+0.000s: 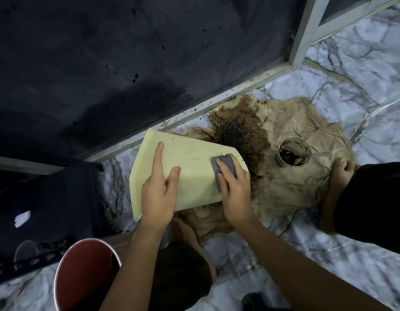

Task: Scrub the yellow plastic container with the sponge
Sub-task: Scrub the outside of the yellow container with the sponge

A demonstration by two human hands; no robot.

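The pale yellow plastic container lies on its side over the floor, its wide open rim to the left and its narrow base to the right. Small dark specks dot its upper side. My left hand grips it near the rim, with the fingers spread across its outer wall. A grey sponge is pressed flat on that wall near the base by my right hand.
A stained beige cloth covers the marble-patterned floor under the container, with a dark wet patch. A small dirty cup stands on it. My bare feet rest on the cloth. A red bucket stands at lower left beside a black crate; a dark wall is behind.
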